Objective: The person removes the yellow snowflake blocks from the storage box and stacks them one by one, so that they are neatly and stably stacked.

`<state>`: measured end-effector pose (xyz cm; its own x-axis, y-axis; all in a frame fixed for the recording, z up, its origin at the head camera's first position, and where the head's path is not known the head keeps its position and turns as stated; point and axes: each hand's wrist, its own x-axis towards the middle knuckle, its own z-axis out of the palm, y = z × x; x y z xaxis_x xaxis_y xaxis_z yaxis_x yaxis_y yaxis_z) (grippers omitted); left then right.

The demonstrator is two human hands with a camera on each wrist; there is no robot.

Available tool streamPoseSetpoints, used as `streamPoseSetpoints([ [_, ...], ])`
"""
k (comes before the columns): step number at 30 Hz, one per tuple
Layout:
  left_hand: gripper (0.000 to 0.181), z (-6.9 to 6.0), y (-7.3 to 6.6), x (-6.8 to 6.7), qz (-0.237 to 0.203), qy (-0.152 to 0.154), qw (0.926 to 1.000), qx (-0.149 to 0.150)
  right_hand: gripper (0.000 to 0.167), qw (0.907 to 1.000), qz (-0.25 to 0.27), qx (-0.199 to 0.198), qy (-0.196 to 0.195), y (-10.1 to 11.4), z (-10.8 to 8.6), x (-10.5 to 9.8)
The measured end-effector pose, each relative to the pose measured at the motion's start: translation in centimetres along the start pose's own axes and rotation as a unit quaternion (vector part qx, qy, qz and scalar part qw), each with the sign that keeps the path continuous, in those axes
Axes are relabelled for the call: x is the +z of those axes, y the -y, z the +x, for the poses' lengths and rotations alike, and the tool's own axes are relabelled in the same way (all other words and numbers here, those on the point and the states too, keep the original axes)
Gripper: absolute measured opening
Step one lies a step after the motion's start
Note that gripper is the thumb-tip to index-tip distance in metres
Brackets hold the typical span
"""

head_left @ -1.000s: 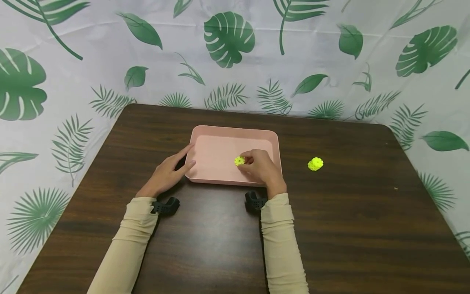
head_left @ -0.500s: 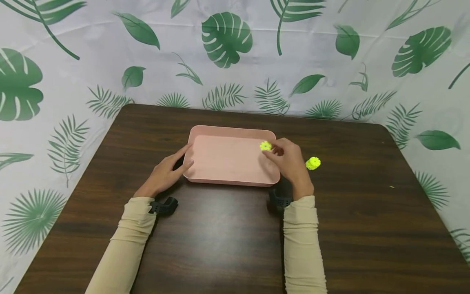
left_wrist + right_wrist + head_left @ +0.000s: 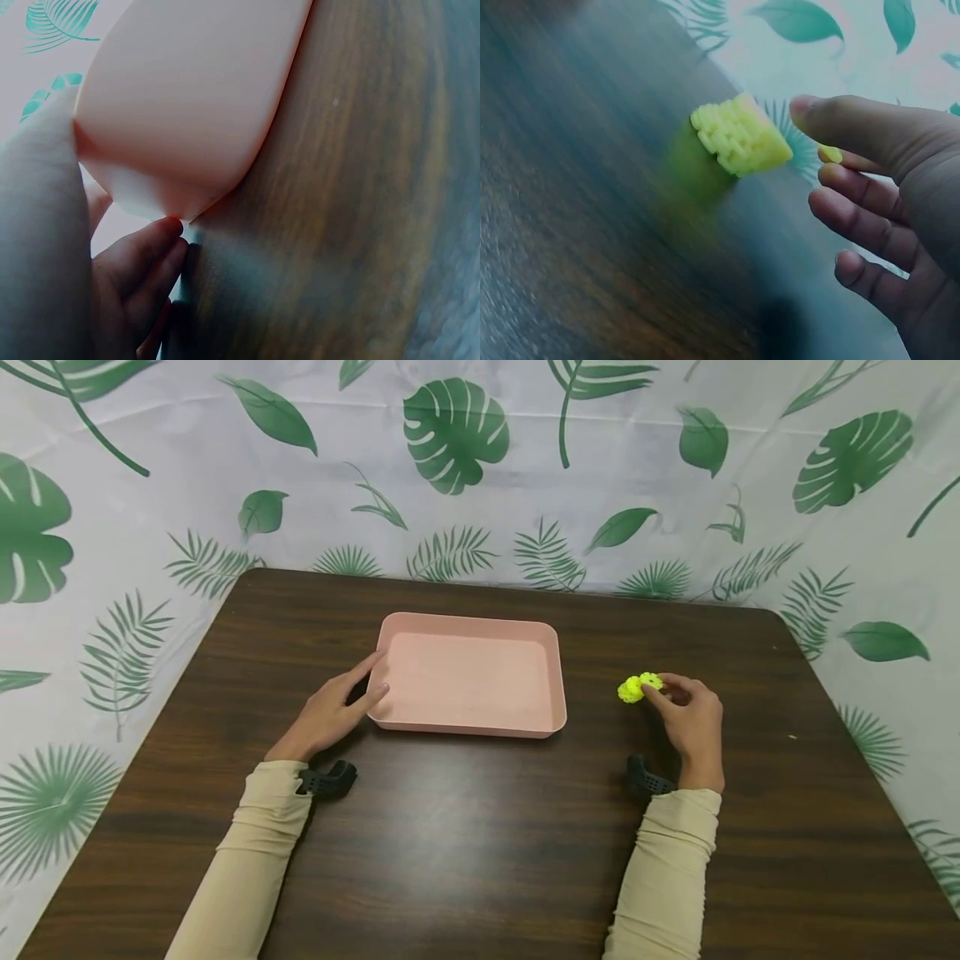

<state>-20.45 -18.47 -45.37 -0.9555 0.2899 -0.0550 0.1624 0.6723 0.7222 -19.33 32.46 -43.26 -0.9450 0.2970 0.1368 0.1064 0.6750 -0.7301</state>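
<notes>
My right hand (image 3: pixel 692 720) pinches a yellow flower-shaped disc (image 3: pixel 652 680) between thumb and forefinger. Just left of it stands a stack of similar yellow discs (image 3: pixel 629 691) on the table. In the right wrist view the stack (image 3: pixel 742 136) looks several layers tall and interlocked at the side. Only an edge of the held disc (image 3: pixel 829 154) shows there, behind the thumb. The left hand (image 3: pixel 327 717) touches the left end of a pink tray (image 3: pixel 468 681), its fingers extended and its thumb over the rim. In the left wrist view, fingertips (image 3: pixel 169 226) meet the tray's outer wall.
The dark wood-grain table (image 3: pixel 450 843) bears the tray near its middle and the stack to the right. A white cloth with green leaves (image 3: pixel 457 435) hangs behind the table. Each wrist wears a black device (image 3: pixel 330 779).
The right hand has carried the yellow disc from over the tray rightward to the stack. The left hand has stayed at the tray's left end. The head view has shifted slightly.
</notes>
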Motion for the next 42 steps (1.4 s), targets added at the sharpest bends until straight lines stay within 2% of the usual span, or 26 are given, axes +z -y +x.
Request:
streamPoseSetpoints([
  [13, 0.069, 0.3, 0.1, -0.4, -0.002, -0.005, 1.0, 0.002, 0.046, 0.9991, -0.003, -0.005, 0.041, 0.3, 0.8, 0.6],
  [18, 0.069, 0.4, 0.2, -0.5, -0.003, -0.006, 1.0, 0.003, 0.053, 0.9978, -0.009, -0.006, 0.065, 0.8, 1.2, 0.3],
  [20, 0.069, 0.4, 0.2, -0.5, -0.003, -0.008, 1.0, 0.004, 0.058, 0.9957, -0.019, -0.011, 0.09, 1.1, 1.5, -0.1],
  [23, 0.069, 0.3, 0.3, -0.3, -0.002, -0.005, 1.0, 0.004, 0.064, 0.9854, -0.05, -0.025, 0.161, 1.4, 2.2, -0.8],
  [26, 0.07, 0.2, 0.3, -0.1, 0.003, 0.002, 1.0, 0.002, 0.068, 0.9659, -0.087, -0.038, 0.241, 1.6, 2.9, -1.3],
  [28, 0.07, 0.2, 0.3, 0.0, 0.005, 0.003, 1.0, 0.001, 0.069, 0.9542, -0.107, -0.046, 0.276, 1.8, 3.5, -1.3],
  [30, 0.07, 0.3, 0.3, 0.1, 0.005, -0.001, 1.0, 0.001, 0.068, 0.9471, -0.129, -0.062, 0.287, 2.1, 4.0, -1.3],
  [36, 0.07, 0.2, 0.3, 0.0, 0.001, -0.003, 1.0, 0.005, 0.053, 0.9378, -0.172, -0.091, 0.287, 2.9, 4.4, -0.8],
  [42, 0.07, 0.3, 0.5, 0.1, 0.005, 0.002, 1.0, -0.002, 0.042, 0.9354, -0.18, -0.089, 0.291, 3.2, 4.4, -0.4],
])
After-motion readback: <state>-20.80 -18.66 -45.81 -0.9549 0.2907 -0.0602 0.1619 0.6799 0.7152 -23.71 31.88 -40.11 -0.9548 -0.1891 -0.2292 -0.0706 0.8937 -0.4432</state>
